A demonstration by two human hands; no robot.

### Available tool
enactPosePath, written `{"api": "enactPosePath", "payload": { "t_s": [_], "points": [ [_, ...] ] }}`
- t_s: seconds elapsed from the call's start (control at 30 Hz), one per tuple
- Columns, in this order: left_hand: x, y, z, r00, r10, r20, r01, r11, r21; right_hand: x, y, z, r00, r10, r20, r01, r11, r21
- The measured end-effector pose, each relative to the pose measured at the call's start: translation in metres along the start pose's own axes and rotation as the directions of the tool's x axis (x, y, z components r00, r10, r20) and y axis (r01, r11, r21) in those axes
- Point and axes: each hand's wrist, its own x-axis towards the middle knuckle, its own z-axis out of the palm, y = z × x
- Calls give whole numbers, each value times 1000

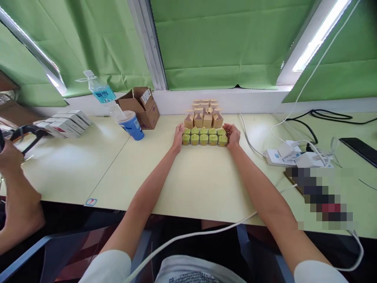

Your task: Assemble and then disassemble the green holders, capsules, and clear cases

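Note:
Two rows of small clear containers with green lids (203, 139) stand side by side on the table in front of me. My left hand (178, 137) is at the left end of these rows, its fingers stretched out along their side. At the opposite end, my right hand (232, 135) is cupped around the corner with extended fingers. Both hands seem to touch the outer containers, though the exact contact is hard to see. Just behind stand several small brown cardboard boxes (198, 120) in rows, with their top flaps up.
Left are a blue cup (132, 126), a tilted plastic bottle (103, 94), an open carton (147, 110) and white boxes (66, 122). A power strip (279, 157), cables and a phone (361, 149) lie right. Another person's hand (10, 155) is far left. A white cable crosses my lap.

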Motion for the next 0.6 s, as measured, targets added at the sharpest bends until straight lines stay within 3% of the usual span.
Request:
{"api": "enactPosePath", "payload": {
  "t_s": [0.13,0.27,0.4,0.6],
  "points": [
    [-10,14,0,990,-68,-126,64,997,-33,-13,-14,-16,1000,21,5,-21,999,-42],
    [-24,21,-3,985,-50,-163,51,999,1,-40,-14,-34,999,-32,12,32,996,-85],
    [-36,19,-9,981,-2,-192,21,995,96,-55,-8,-44,996,-88,4,88,991,-98],
    [-40,11,-16,974,19,-225,22,983,181,-54,-5,-47,991,-136,1,133,968,-212]
  ]
}}
